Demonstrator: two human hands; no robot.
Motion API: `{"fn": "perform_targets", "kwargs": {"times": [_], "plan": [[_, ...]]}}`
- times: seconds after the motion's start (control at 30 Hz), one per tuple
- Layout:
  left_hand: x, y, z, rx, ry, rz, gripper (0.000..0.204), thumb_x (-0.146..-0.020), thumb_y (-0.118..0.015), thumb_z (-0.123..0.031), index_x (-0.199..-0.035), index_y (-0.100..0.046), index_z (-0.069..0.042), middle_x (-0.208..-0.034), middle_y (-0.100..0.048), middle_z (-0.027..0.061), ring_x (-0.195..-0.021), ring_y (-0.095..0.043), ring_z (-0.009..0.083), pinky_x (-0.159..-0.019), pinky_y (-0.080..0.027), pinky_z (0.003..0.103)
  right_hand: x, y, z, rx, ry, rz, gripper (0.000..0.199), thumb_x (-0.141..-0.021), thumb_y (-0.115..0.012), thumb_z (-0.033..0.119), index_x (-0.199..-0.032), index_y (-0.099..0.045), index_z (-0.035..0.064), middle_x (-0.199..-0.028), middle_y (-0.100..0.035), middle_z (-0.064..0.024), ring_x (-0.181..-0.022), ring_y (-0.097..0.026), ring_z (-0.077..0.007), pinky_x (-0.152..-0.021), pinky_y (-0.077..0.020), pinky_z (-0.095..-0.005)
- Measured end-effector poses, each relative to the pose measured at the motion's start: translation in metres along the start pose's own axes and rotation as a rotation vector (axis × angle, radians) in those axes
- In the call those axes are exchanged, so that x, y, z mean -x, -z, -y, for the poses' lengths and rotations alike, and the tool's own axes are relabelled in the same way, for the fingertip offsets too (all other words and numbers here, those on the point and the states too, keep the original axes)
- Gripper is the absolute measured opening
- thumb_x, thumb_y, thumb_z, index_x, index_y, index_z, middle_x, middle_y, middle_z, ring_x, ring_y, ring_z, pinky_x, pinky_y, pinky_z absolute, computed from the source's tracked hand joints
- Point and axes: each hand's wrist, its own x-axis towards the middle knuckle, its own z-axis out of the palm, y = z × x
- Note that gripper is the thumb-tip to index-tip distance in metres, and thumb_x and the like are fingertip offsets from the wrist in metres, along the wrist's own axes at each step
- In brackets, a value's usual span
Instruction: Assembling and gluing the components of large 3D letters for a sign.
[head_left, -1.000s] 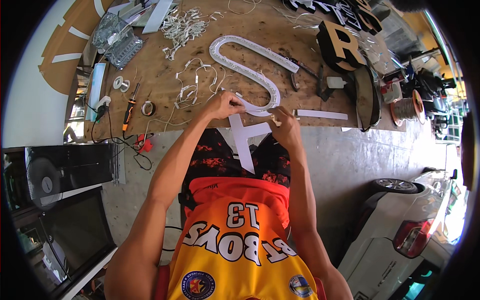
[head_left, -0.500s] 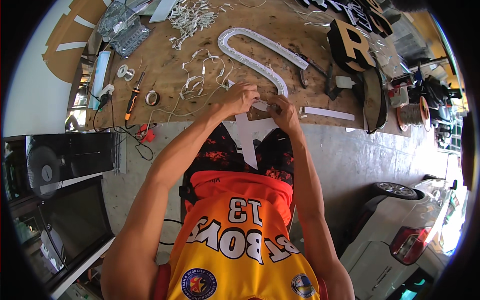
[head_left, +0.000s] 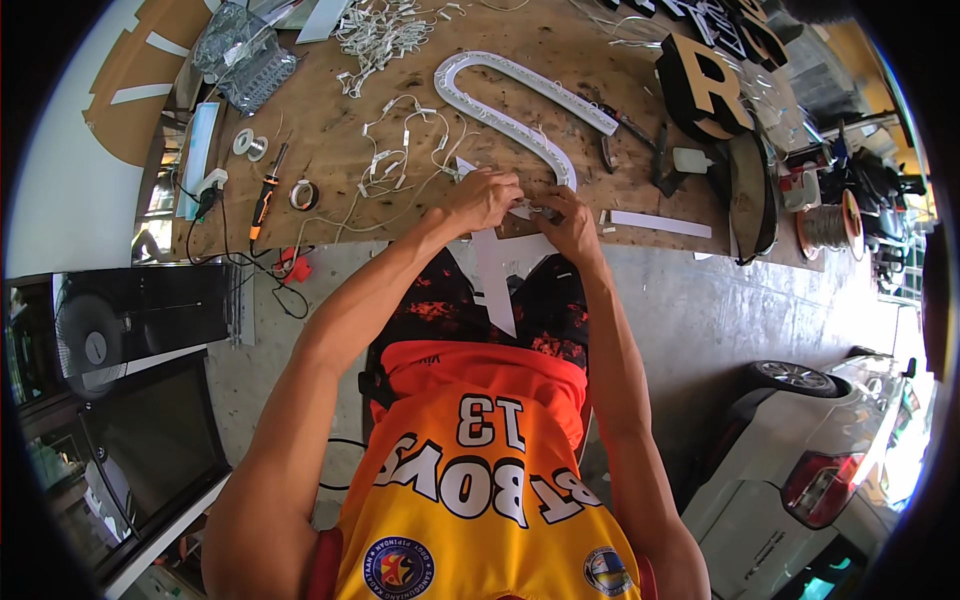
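Observation:
A white S-shaped channel letter [head_left: 505, 128], lined with small white modules, lies on the workbench with its near end at my hands. My left hand [head_left: 484, 198] is closed in a pinch over that near end. Close beside it on the right, my right hand [head_left: 568, 222] is also pinched, its fingertips almost meeting the left ones. Small pale pieces show between them, too small to make out. A flat white strip [head_left: 492, 280] runs from under my left hand past the bench edge over my lap. To the left lies a wired string of white modules [head_left: 402, 150].
A soldering iron [head_left: 265, 205], a tape roll [head_left: 303, 195] and a solder spool [head_left: 250, 146] lie at left. More modules [head_left: 385, 40] are heaped farther back. Right are a white strip [head_left: 660, 224], pliers [head_left: 662, 165], a black-sided letter [head_left: 705, 90] and a wire spool [head_left: 835, 228].
Both hands stay at the letter's near end, with only slight finger movement. The letter and the things around it look unmoved.

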Motion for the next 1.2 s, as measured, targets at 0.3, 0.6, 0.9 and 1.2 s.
{"fn": "perform_targets", "kwargs": {"times": [0.3, 0.6, 0.9, 1.2], "plan": [[-0.0029, -0.0013, 0.0024, -0.017, -0.019, 0.035, 0.011, -0.081, -0.067, -0.012, -0.090, -0.071, -0.007, -0.087, -0.062, 0.0071, -0.081, -0.064, 0.0284, -0.078, -0.050, 0.041, 0.0000, -0.0015, -0.0018, 0.010, 0.008, -0.007, 0.023, -0.076, -0.076, 0.006, -0.099, -0.073, 0.0019, -0.104, -0.066, -0.0099, -0.076, -0.067, -0.0232, -0.069, -0.0537, -0.0319], [-0.0008, 0.0007, -0.0005, 0.071, 0.044, -0.001, 0.012, -0.079, -0.068, -0.009, -0.090, -0.072, -0.006, -0.090, -0.067, 0.0074, -0.078, -0.065, 0.0310, -0.076, -0.051, 0.041, -0.0005, -0.0004, 0.0021, 0.011, 0.005, -0.018, 0.023, -0.076, -0.076, 0.005, -0.098, -0.073, 0.0021, -0.103, -0.066, -0.0105, -0.075, -0.067, -0.0235, -0.068, -0.0532, -0.0324], [-0.0007, 0.0006, -0.0008, 0.079, 0.061, -0.004, 0.013, -0.078, -0.069, -0.009, -0.091, -0.072, -0.007, -0.089, -0.067, 0.0073, -0.079, -0.064, 0.0307, -0.075, -0.051, 0.041, -0.0005, -0.0010, 0.0030, -0.004, -0.036, -0.018, 0.023, -0.076, -0.076, 0.006, -0.098, -0.073, 0.0023, -0.103, -0.066, -0.0108, -0.077, -0.067, -0.0244, -0.069, -0.0533, -0.0329], [-0.0053, -0.0011, 0.0026, 0.002, -0.009, 0.019, 0.010, -0.080, -0.067, -0.012, -0.088, -0.071, -0.009, -0.084, -0.063, 0.0059, -0.078, -0.064, 0.0278, -0.073, -0.050, 0.041, -0.0006, -0.0030, 0.0026, 0.005, -0.029, -0.033, 0.023, -0.076, -0.077, 0.008, -0.099, -0.074, 0.0039, -0.104, -0.066, -0.0111, -0.079, -0.068, -0.0264, -0.068, -0.0552, -0.0336]]}}
